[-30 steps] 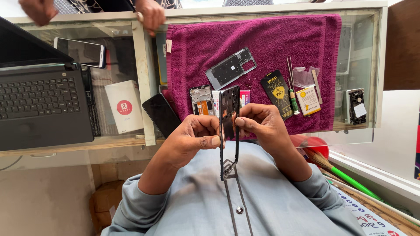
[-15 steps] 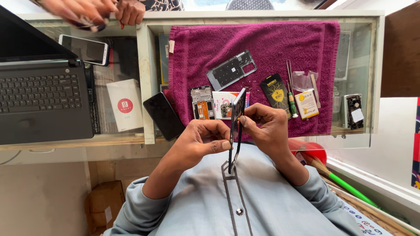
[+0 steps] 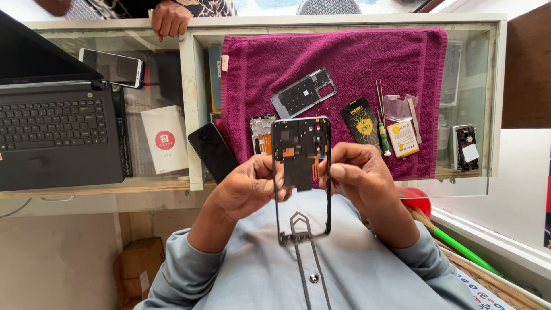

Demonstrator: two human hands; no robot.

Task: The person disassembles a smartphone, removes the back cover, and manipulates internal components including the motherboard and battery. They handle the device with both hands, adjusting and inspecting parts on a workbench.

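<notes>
Both my hands hold a black phone frame [image 3: 300,146] upright in front of my chest, its inner side with circuit parts facing me. My left hand [image 3: 248,186] pinches its left edge and my right hand [image 3: 357,172] grips the right edge. The lower half of the frame is an open rectangle through which my shirt shows. Behind it, a magenta towel [image 3: 344,63] lies on the glass counter [image 3: 189,103] with a grey metal phone plate [image 3: 303,92], a small circuit board [image 3: 261,135], a black battery [image 3: 361,123], a screwdriver [image 3: 381,123] and a yellow packet [image 3: 403,138].
A black laptop [image 3: 54,135] stands open at the left. A white phone [image 3: 112,67], a white box [image 3: 165,146] and a dark phone [image 3: 212,150] lie on the glass. Another person's hand [image 3: 169,18] rests on the far edge. A small module [image 3: 466,147] sits at the right.
The phone frame was edge-on to me; it has been turned so its flat inner side faces me. The other person's hands have shifted along the far edge.
</notes>
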